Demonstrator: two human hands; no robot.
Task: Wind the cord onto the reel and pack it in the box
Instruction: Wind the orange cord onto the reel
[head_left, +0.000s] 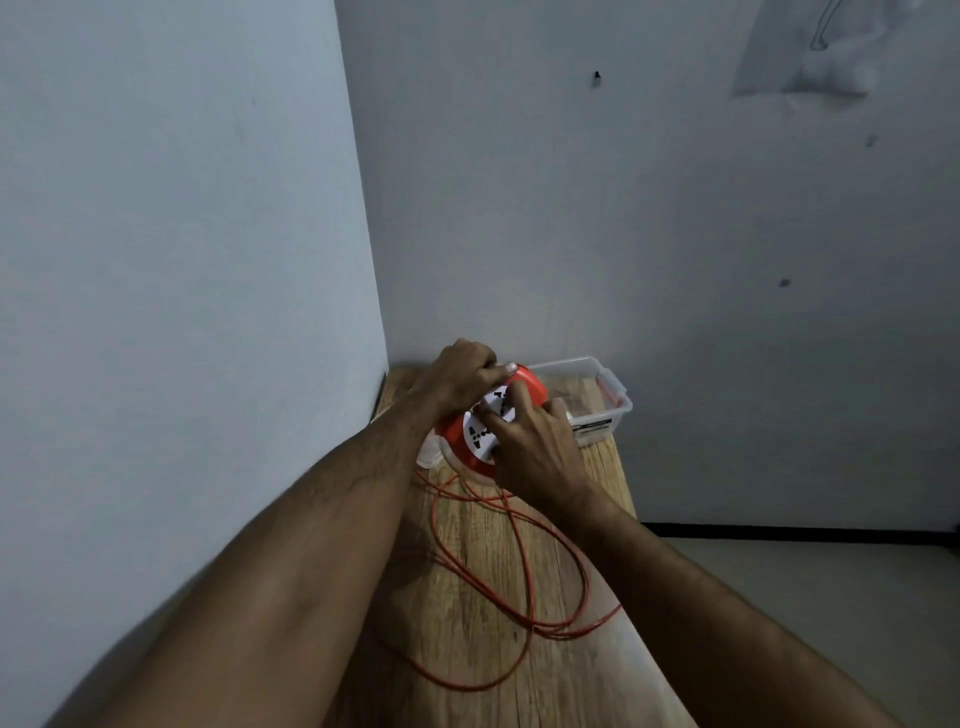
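Right now both my hands are on the reel (491, 415), an orange drum with a white socket face, which sits at the far end of the wooden table (467, 597) near the corner of the walls. My left hand (457, 376) is clamped over its far left rim, fingers curled across the top and the thumb lying along the orange edge. My right hand (540, 447) lies over the near right side, fingertips spread on the white face; it seems to be gripping the reel too, though the blur makes me unsure how firmly. From under the reel the cord (524, 571) spills toward me in several loose orange loops across the tabletop, one loop reaching the right edge and another curving low near my left forearm. Little of it looks wound yet. Just behind the reel, touching or nearly so, stands the box (618, 400), a clear plastic tub with a red latch on its right end. Something white pokes out at the reel's left, under my wrist; I can't make out what.
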